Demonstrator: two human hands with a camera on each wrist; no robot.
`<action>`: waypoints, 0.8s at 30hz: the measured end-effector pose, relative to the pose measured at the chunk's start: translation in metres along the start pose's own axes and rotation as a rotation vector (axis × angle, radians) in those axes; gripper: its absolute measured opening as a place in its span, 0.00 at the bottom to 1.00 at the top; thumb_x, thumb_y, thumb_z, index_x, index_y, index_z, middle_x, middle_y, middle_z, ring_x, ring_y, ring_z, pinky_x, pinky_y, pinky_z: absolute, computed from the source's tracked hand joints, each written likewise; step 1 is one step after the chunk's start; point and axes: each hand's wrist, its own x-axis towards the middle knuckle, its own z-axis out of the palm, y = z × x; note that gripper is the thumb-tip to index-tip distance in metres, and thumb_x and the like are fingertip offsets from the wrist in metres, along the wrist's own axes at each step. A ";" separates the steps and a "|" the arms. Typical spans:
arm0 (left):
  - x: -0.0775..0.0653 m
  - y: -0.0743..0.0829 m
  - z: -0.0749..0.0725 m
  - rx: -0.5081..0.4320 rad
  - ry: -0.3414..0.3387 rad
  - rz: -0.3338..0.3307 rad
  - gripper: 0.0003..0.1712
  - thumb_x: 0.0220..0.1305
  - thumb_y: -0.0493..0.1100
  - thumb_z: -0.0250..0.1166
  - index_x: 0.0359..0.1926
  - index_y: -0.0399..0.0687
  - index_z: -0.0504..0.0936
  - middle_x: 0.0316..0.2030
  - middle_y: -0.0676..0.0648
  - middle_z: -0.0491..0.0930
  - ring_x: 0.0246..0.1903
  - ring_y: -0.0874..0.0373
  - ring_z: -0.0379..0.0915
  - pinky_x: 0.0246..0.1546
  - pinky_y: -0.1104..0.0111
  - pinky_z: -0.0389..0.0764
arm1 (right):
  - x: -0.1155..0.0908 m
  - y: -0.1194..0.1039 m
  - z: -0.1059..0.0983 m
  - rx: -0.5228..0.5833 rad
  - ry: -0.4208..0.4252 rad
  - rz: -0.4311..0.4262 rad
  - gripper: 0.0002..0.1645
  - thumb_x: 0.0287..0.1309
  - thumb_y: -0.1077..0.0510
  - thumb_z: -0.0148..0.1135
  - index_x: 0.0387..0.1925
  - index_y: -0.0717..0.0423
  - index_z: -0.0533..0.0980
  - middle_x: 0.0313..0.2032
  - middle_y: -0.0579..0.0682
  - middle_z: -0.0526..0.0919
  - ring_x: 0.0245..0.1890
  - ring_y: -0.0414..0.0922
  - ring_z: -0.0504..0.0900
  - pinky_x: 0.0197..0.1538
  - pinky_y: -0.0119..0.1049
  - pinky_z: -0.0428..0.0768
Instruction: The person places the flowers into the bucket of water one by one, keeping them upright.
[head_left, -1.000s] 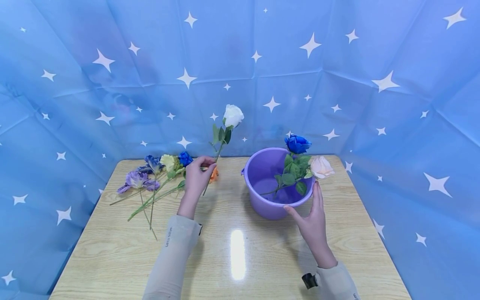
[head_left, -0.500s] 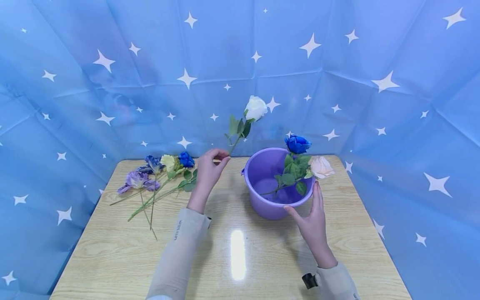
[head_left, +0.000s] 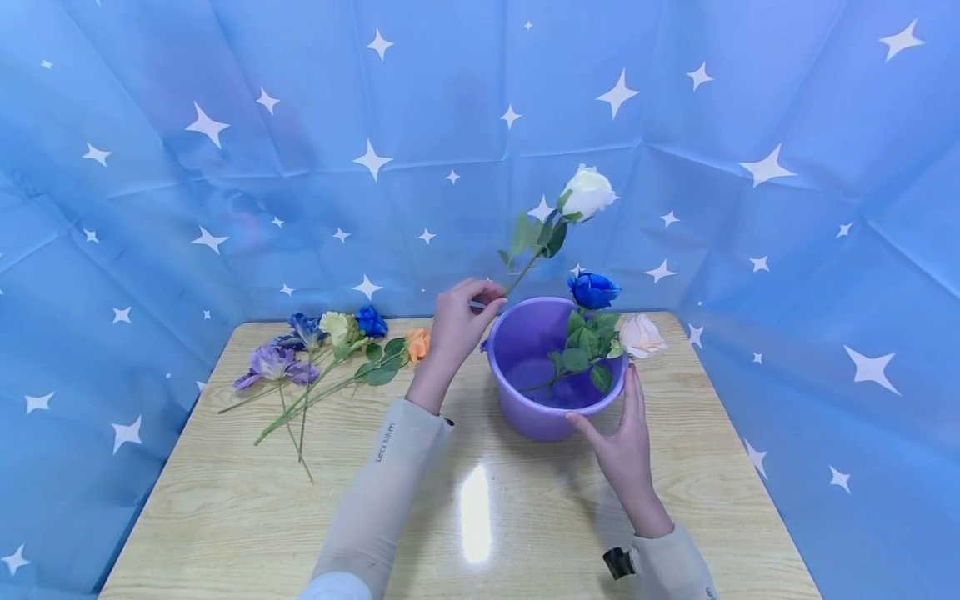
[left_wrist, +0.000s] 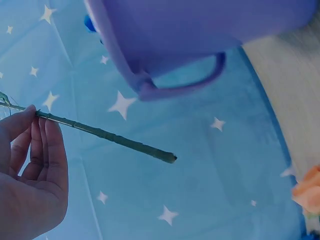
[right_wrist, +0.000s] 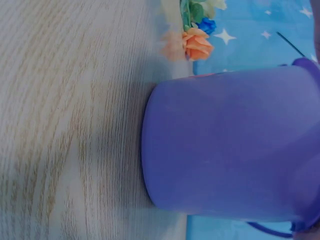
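A white rose (head_left: 588, 193) leans up to the right above the purple bucket (head_left: 536, 425). Its green stem (left_wrist: 120, 141) is pinched between thumb and fingers of my left hand (head_left: 467, 323), just left of the bucket's rim. In the left wrist view the cut lower end of the stem hangs free near the bucket's handle (left_wrist: 192, 86). My right hand (head_left: 624, 446) rests on the bucket's front right rim, thumb and fairly straight fingers spread apart. Inside the bucket lean a blue rose (head_left: 594, 290) and a pale pink rose (head_left: 641, 336), blooms over the rim.
On the left of the wooden table (head_left: 247, 525) lie several loose flowers: a purple one (head_left: 273, 362), a dark blue one (head_left: 306, 329), a pale yellow one (head_left: 336, 325), a blue rose (head_left: 371, 321) and an orange rose (head_left: 417, 343). A starry blue curtain (head_left: 450, 100) hangs behind.
My left hand has carried the white rose rightward and up, from beside the loose flowers to the bucket's left rim. The orange rose is uncovered again. My right hand and the bucket stay put.
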 end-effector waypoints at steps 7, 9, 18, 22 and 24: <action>0.008 0.022 0.016 -0.011 -0.046 0.022 0.07 0.65 0.41 0.69 0.42 0.46 0.88 0.39 0.47 0.87 0.38 0.57 0.84 0.38 0.76 0.85 | 0.000 0.000 0.000 0.006 -0.001 -0.006 0.69 0.48 0.51 0.79 0.79 0.49 0.43 0.80 0.52 0.43 0.80 0.52 0.44 0.78 0.58 0.51; 0.009 0.027 0.020 -0.015 -0.051 0.039 0.07 0.64 0.41 0.69 0.42 0.45 0.88 0.39 0.46 0.87 0.38 0.58 0.84 0.38 0.77 0.85 | 0.000 0.000 0.000 0.005 -0.002 -0.004 0.69 0.48 0.51 0.79 0.79 0.49 0.42 0.80 0.52 0.43 0.80 0.52 0.44 0.78 0.58 0.51; 0.011 0.045 0.037 -0.025 -0.070 0.091 0.07 0.66 0.41 0.68 0.43 0.45 0.88 0.39 0.47 0.87 0.38 0.59 0.84 0.38 0.82 0.82 | 0.000 0.001 -0.001 -0.002 -0.002 -0.008 0.68 0.49 0.51 0.78 0.79 0.50 0.42 0.80 0.52 0.43 0.80 0.53 0.44 0.78 0.58 0.51; 0.011 0.048 0.041 -0.037 -0.071 0.099 0.07 0.66 0.41 0.67 0.43 0.45 0.87 0.39 0.48 0.87 0.38 0.59 0.84 0.38 0.82 0.82 | 0.000 0.002 0.000 0.000 0.000 -0.013 0.68 0.49 0.52 0.78 0.79 0.51 0.42 0.80 0.53 0.44 0.80 0.53 0.45 0.78 0.58 0.51; 0.009 0.047 0.044 -0.040 -0.077 0.094 0.07 0.66 0.41 0.68 0.42 0.46 0.87 0.39 0.48 0.87 0.37 0.60 0.84 0.38 0.82 0.82 | 0.000 0.001 0.000 -0.002 0.001 -0.016 0.68 0.49 0.51 0.78 0.79 0.51 0.42 0.80 0.53 0.44 0.80 0.53 0.45 0.78 0.58 0.51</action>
